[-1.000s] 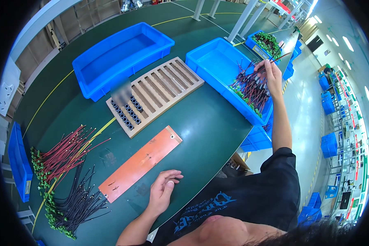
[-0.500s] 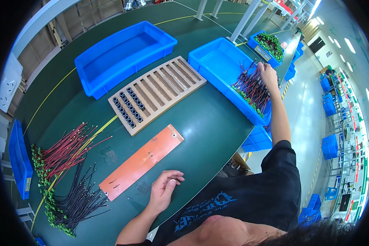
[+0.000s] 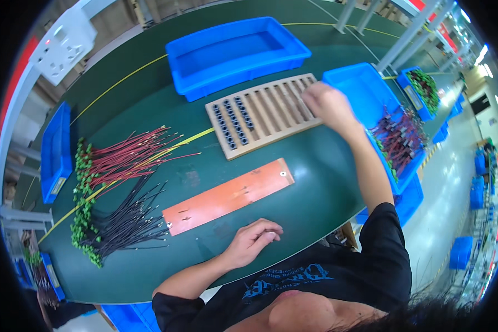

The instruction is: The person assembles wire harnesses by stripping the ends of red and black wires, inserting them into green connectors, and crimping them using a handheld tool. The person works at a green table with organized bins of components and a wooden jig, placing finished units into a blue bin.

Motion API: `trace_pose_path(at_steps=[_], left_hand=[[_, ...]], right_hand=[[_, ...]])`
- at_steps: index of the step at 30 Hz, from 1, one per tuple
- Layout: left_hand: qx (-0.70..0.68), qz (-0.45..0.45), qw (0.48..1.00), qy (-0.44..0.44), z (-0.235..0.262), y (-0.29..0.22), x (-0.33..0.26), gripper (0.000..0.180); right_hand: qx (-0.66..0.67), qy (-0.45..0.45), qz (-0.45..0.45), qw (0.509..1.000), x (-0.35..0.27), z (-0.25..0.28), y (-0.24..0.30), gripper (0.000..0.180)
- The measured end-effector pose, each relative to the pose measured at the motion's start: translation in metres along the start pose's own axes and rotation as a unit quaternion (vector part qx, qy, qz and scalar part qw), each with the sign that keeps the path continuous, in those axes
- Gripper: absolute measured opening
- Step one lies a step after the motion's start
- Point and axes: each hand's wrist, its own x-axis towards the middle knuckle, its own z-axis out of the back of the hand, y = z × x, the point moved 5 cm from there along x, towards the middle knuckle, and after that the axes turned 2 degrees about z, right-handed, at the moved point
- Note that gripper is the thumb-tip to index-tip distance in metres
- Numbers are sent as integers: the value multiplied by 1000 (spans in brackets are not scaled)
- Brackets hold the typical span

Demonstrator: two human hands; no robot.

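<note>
My right hand (image 3: 326,105) hovers with curled fingers over the right end of a wooden slotted rack (image 3: 260,113). Whether it holds anything is hidden. The rack's left slots hold several dark ring-shaped parts (image 3: 229,119). My left hand (image 3: 254,239) rests on the green table (image 3: 315,188) with its fingers curled under and nothing in it, just below a long orange plate (image 3: 227,196). A blue bin (image 3: 359,88) to the right of the rack holds red and black wires (image 3: 398,138).
Bundles of red wires (image 3: 133,157) and black wires (image 3: 127,221) with green ends lie at the left. A large empty blue bin (image 3: 238,47) stands at the back, and a narrow blue bin (image 3: 55,149) at the far left. Another bin with green parts (image 3: 423,88) sits at the far right.
My right hand has left the wire bin and swung left over the rack's right end. My left hand's fingers have curled in. The view has shifted left.
</note>
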Motion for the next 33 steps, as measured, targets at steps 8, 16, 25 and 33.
trace_pose_path(at_steps=[8, 16, 25, 33], left_hand=[[39, -40, 998, -15, 1, -4, -1, 20], [207, -227, 951, -40, 1, -39, -13, 8], [790, 29, 537, -294, 261, -105, -78, 21], [787, 34, 570, -235, 320, -100, -104, 21]], right_hand=[[172, 5, 87, 981, 12, -112, 86, 29], [259, -37, 96, 960, 8, -103, 90, 21], [371, -93, -34, 923, 10, -108, 66, 17], [357, -51, -18, 932, 12, -107, 69, 16]])
